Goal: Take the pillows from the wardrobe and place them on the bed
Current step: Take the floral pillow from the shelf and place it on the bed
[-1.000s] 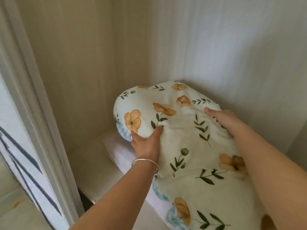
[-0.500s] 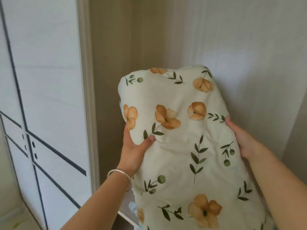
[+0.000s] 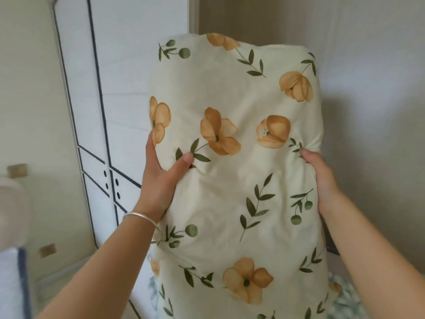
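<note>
A cream pillow printed with orange flowers and green leaves stands upright in front of me, filling the middle of the view. My left hand, with a silver bangle on the wrist, grips its left edge, thumb pressed into the front. My right hand clasps the right edge, fingers hidden behind the fabric. Behind the pillow is the open wardrobe interior with pale wood-grain walls. A blue-patterned piece of bedding shows at the lower right, partly hidden by the pillow.
The white wardrobe door with dark line trim stands to the left. A cream wall and a blurred white and blue object lie at the far left.
Both hands have lifted the pillow off the wardrobe shelf and raised it upright, closer to me. The view has swung left, showing more of the wardrobe door.
</note>
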A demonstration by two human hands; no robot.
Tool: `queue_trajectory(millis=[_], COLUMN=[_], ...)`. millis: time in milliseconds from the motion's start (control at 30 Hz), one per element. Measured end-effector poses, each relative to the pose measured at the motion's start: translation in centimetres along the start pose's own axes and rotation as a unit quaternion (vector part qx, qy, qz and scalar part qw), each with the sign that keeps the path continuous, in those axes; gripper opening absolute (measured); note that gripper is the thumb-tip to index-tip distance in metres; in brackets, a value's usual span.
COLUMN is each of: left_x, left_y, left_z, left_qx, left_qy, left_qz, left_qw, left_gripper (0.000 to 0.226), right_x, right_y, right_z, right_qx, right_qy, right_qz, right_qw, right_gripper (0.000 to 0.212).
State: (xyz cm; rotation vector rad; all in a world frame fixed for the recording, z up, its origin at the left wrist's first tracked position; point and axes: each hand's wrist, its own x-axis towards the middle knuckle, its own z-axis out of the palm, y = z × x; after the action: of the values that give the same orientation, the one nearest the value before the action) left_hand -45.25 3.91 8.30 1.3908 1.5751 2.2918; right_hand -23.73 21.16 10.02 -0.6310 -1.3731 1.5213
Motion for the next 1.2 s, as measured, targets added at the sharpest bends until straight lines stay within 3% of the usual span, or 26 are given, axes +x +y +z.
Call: queue_trajectory(millis=[100,200,300,367,533,667,867,1000,1200], left_x=[-1.0,-2.2,-2.0,-2.3,-3.0,-2.5,0.2,2.3,4.8], left_y=[1.4,1.6,1.1,0.5,-1.7,-4.0,-8.8,-12.6,-18.3], left_z=[-4.8,-10.6,-13.2,-16.0,-23.1,-28.3,-34.6,-38.2,-45.5], left_qx=[0.031,0.061,0.086,0.112,0.161,0.208,0.262,0.291,0.317], left_qy=[0.04,0.116,0.131,0.168,0.247,0.303,0.375,0.422,0.474], left_qz=[0.019,0.035,0.032,0.024,0.0,-0.029,-0.084,-0.111,-0.142], left_qw=[0.999,0.991,0.987,0.979,0.956,0.93,0.885,0.851,0.809], left_gripper=[0.088,0.081,0.076,0.078,0.07,0.079,0.069,0.081,0.087], right_x=[-0.6,-1.9,-2.2,-1.7,-0.4,2.0,6.9,9.6,12.0], right_y=[2.1,4.8,6.0,8.0,13.4,17.7,24.4,27.9,33.7], right_z=[4.4,11.4,14.7,18.5,27.9,35.0,45.4,51.6,61.7], right_qx=[0.028,0.006,-0.005,-0.005,-0.015,-0.012,-0.06,-0.085,-0.116], right_qy=[-0.027,-0.072,-0.028,-0.068,-0.158,-0.237,-0.372,-0.44,-0.499], right_qz=[-0.015,-0.042,-0.092,-0.106,-0.04,0.008,0.089,0.079,0.075], right_qw=[0.999,0.996,0.995,0.992,0.986,0.971,0.922,0.89,0.856], right_gripper=[0.021,0.038,0.008,0.014,0.016,0.017,0.042,0.036,0.046])
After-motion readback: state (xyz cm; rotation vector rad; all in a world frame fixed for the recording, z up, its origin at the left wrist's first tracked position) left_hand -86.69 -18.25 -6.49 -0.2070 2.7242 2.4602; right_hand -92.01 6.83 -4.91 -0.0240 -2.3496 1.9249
